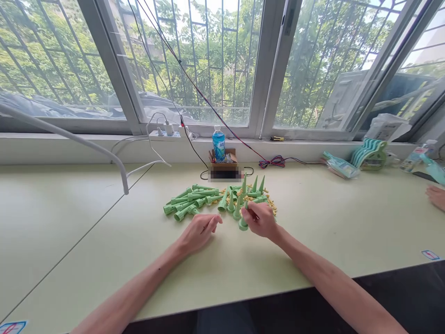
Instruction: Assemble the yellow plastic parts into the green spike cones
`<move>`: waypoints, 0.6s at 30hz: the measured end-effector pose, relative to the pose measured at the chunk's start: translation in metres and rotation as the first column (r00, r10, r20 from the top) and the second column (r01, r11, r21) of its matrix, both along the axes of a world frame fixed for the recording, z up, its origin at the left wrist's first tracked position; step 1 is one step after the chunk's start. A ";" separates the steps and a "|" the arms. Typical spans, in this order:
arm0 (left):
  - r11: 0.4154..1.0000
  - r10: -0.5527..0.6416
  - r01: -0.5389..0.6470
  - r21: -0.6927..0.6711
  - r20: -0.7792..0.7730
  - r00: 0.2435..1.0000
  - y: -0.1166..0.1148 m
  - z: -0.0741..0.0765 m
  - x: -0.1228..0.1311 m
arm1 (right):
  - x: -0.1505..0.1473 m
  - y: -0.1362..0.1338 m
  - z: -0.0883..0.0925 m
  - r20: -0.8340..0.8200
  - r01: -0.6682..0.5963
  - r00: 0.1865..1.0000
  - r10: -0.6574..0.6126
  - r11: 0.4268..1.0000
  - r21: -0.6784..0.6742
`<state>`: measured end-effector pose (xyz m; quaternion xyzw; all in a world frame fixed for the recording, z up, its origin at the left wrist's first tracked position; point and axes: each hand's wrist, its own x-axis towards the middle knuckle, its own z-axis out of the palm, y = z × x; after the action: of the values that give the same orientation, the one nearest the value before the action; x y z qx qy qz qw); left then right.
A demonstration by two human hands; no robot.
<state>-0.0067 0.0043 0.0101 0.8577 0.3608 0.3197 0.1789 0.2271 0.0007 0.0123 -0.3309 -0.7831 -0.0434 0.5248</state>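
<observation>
My right hand [260, 220] is closed round the upper part of a green cone [244, 224], whose wide round base points down at the table. Beside it, several green cones [237, 209] stand upright. My left hand [200, 232] rests near the table with its fingers curled together; whether anything is inside them is hidden. Just beyond it lies a pile of green tubes with ribbed caps [181, 204]. Small yellow pieces [271, 204] are scattered among and behind the cones.
On the pale table [104, 260], a blue bottle [219, 144] stands in a small cardboard box [232, 163]. Coiled wires [273, 161], a power strip [167, 134] and green hangers [369, 154] are near the window. Another person's hand [435, 196] shows at right.
</observation>
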 end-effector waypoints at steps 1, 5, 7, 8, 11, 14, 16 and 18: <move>1.000 0.004 -0.004 -0.001 0.004 1.000 0.000 -0.001 0.000 | 0.005 0.004 0.002 -0.037 0.047 0.998 -0.047 0.999 0.012; 1.000 0.018 -0.018 -0.011 0.014 1.000 0.002 -0.001 0.001 | 0.028 0.022 0.010 -0.173 0.257 0.951 -0.256 0.966 -0.022; 1.000 0.020 -0.019 -0.015 0.015 1.000 0.002 -0.002 0.002 | 0.039 0.031 0.017 -0.231 0.322 0.914 -0.334 0.943 -0.089; 1.000 0.019 -0.019 -0.015 0.017 1.000 0.003 -0.002 0.002 | 0.043 0.036 0.022 -0.251 0.336 0.900 -0.357 0.934 -0.121; 1.000 0.012 -0.012 -0.011 0.019 1.000 0.004 -0.004 0.003 | 0.053 0.050 0.041 -0.262 0.411 0.860 -0.438 0.899 -0.153; 1.000 0.008 -0.008 -0.009 0.011 1.000 0.005 -0.005 0.003 | 0.056 0.065 0.057 -0.186 0.442 0.868 -0.460 0.887 -0.130; 1.000 0.010 -0.010 -0.011 0.007 1.000 0.005 -0.005 0.003 | 0.056 0.077 0.065 -0.140 0.448 0.875 -0.463 0.885 -0.123; 1.000 0.017 -0.017 -0.011 0.009 1.000 0.006 -0.005 0.003 | 0.056 0.089 0.069 -0.102 0.471 0.870 -0.482 0.875 -0.113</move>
<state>-0.0033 0.0102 0.0046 0.8522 0.3688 0.3231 0.1824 0.2831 0.0892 0.0812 -0.5376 -0.6434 -0.1174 0.5323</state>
